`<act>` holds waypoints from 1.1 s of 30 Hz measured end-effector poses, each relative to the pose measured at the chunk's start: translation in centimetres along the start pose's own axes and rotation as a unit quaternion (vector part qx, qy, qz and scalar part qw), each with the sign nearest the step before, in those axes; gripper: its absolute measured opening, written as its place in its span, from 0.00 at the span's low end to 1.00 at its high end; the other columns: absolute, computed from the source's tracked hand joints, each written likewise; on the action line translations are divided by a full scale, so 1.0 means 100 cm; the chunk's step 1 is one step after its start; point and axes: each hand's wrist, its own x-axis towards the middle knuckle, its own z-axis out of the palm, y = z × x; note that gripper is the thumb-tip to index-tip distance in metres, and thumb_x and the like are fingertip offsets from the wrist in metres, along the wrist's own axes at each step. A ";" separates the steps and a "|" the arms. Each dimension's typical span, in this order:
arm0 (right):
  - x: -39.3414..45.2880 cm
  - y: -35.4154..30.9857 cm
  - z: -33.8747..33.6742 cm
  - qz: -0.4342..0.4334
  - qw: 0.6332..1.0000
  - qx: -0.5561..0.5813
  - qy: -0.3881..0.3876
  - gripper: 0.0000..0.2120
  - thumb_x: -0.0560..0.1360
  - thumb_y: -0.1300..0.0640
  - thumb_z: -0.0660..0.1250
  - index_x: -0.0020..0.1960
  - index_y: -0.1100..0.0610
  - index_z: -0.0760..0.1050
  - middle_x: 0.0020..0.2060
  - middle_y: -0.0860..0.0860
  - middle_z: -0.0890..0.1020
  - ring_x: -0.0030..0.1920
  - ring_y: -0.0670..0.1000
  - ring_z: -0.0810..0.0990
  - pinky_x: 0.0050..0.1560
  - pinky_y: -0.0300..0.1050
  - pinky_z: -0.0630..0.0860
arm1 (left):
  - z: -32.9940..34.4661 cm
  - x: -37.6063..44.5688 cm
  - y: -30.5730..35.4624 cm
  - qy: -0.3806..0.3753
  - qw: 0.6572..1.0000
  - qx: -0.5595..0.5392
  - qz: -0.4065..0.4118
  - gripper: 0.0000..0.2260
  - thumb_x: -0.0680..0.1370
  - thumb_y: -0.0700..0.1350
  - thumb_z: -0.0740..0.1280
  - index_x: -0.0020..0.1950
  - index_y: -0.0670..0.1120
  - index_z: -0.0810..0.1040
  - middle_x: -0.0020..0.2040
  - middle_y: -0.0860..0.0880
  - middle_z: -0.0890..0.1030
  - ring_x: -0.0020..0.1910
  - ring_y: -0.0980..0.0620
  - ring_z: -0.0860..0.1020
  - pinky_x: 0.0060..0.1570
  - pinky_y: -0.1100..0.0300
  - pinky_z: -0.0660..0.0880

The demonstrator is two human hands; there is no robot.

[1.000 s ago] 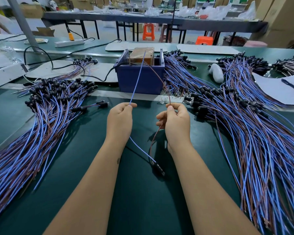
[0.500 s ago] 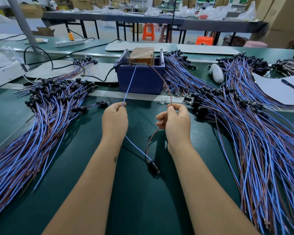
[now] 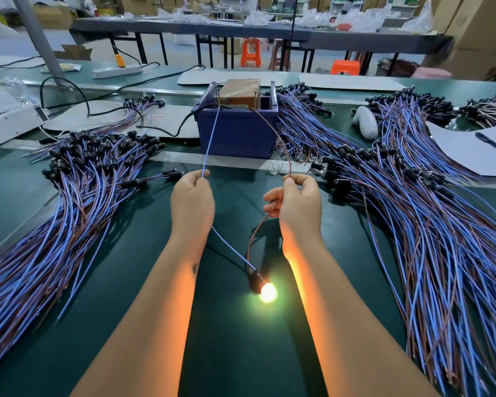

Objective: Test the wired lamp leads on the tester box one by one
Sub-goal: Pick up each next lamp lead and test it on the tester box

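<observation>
The left hand (image 3: 192,200) pinched the blue lead (image 3: 211,138) and the right hand (image 3: 297,202) the brown lead (image 3: 281,144), both reaching the tester box (image 3: 239,94) on the far bench (image 3: 226,353). The near bulb (image 3: 267,292) glowed: a pass, likely. Next, lift both leads off.

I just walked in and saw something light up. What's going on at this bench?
A person is testing a wired lamp. The left hand pinches the blue lead and the right hand pinches the brown lead, both running up to the tester box. The lamp glows on the green mat between the forearms. Bundles of similar leads lie on both sides.
</observation>
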 end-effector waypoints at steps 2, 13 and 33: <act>0.001 0.001 0.001 0.001 1.000 0.000 0.004 0.07 0.83 0.60 0.54 0.49 0.53 0.68 0.27 0.49 0.80 0.24 0.47 0.74 0.27 0.37 0.72 | 0.000 0.000 0.000 0.001 1.000 -0.002 -0.002 0.14 0.78 0.38 0.54 0.53 0.52 0.76 0.22 0.58 0.67 0.22 0.58 0.63 0.27 0.60 0.62; -0.002 0.000 0.000 -0.022 0.999 -0.024 -0.020 0.07 0.83 0.59 0.55 0.49 0.52 0.69 0.29 0.49 0.80 0.26 0.47 0.76 0.32 0.39 0.73 | -0.001 -0.003 0.003 -0.021 0.999 -0.030 -0.012 0.11 0.79 0.39 0.56 0.47 0.50 0.76 0.22 0.58 0.70 0.21 0.59 0.66 0.23 0.65 0.65; -0.008 0.010 0.009 -0.091 0.953 -0.139 -0.253 0.19 0.76 0.67 0.67 0.61 0.48 0.75 0.33 0.50 0.77 0.34 0.46 0.75 0.41 0.42 0.76 | -0.005 -0.015 0.025 -0.176 0.926 -0.320 -0.093 0.08 0.83 0.42 0.61 0.45 0.45 0.76 0.29 0.51 0.77 0.27 0.56 0.75 0.28 0.65 0.73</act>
